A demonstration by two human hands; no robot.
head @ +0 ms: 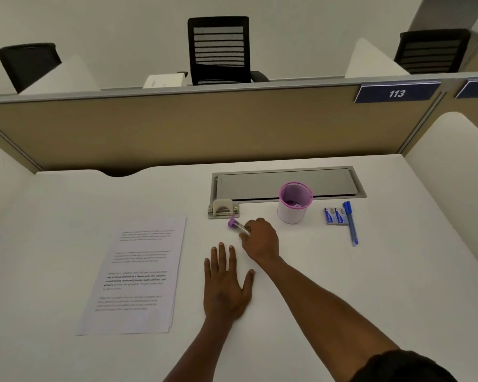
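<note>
My right hand (260,239) reaches forward over the white desk (342,285) and grips a small clear tube with a purple cap (236,226); the capped end sticks out to the upper left of my fingers. My left hand (225,282) lies flat on the desk just behind it, palm down with the fingers spread, holding nothing. A stack of printed sheets (138,274) lies to the left of both hands.
A beige hole punch (223,208) sits just beyond the tube. To the right stand a white cup with a purple rim (294,204), two small blue-and-white boxes (335,215) and a blue pen (351,223). A grey cable tray lid (284,184) and a tan partition (204,128) close the back.
</note>
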